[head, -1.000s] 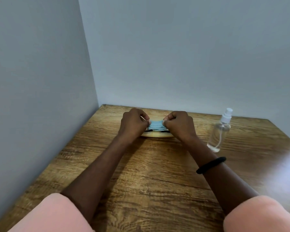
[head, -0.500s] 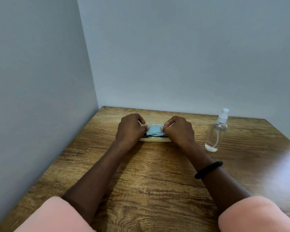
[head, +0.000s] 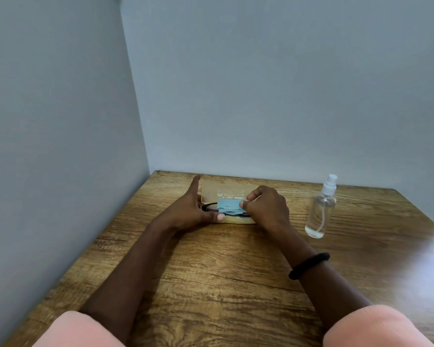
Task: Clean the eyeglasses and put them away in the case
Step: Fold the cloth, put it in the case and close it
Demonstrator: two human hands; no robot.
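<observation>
A beige case (head: 226, 190) lies open at the far middle of the wooden table, its lid flat toward the wall with white print on it. Black eyeglasses (head: 209, 206) rest inside, mostly covered by a folded blue cloth (head: 229, 206). My right hand (head: 267, 207) pinches the cloth's right end over the case. At the case's left end is my left hand (head: 191, 209), fingers spread and one finger pointing up beside the lid, holding nothing.
A clear spray bottle (head: 321, 211) with a white nozzle stands to the right of the case. Grey walls close off the table (head: 211, 271) on the left and at the back. A black band circles my right wrist.
My left hand has let go of the cloth and opened at the case's left end. The lid now lies open flat toward the wall. The right hand still pinches the cloth.
</observation>
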